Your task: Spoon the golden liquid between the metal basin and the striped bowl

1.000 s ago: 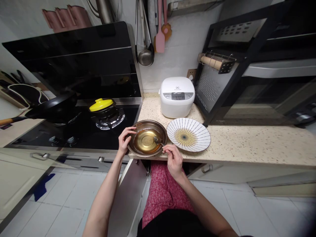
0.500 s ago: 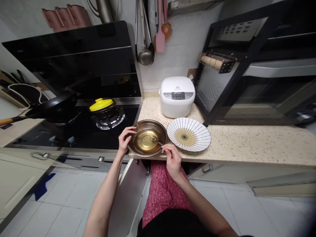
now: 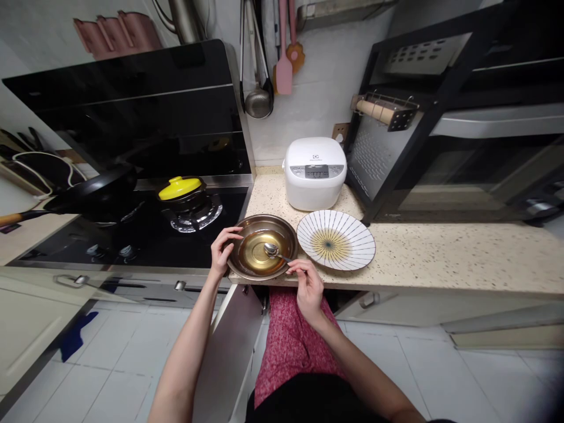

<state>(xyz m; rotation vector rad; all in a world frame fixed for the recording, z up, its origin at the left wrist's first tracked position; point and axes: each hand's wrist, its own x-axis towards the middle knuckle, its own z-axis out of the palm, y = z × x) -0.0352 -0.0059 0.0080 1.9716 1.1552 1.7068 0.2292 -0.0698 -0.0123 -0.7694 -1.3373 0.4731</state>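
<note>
A round metal bowl [image 3: 247, 267] stands at the counter's front edge, with an amber, shiny inside; whether liquid lies in it I cannot tell for sure. My left hand [image 3: 222, 249] grips the bowl's left rim, fingers over the edge and thumb near the side. Between the thumb and fingers of my right hand [image 3: 307, 285] is the handle of a metal spoon [image 3: 272, 251]. The spoon's head is over the middle of the bowl, tilted down to the left. Just right of the bowl lies a white plate [image 3: 352, 235] with dark radiating lines and a yellowish centre.
Behind the plate stands a white rice cooker [image 3: 315, 176]. On the black stove [image 3: 145, 247] at left are a pot with a yellow lid [image 3: 180, 188] and a dark wok [image 3: 97, 191]. A cabinet door [image 3: 233, 346] hangs open below the bowl. A black rack [image 3: 374, 164] rises at right.
The spoon's head has shifted slightly left in the bowl and turned, so its bowl shows more clearly. Both hands stay almost where they were.
</note>
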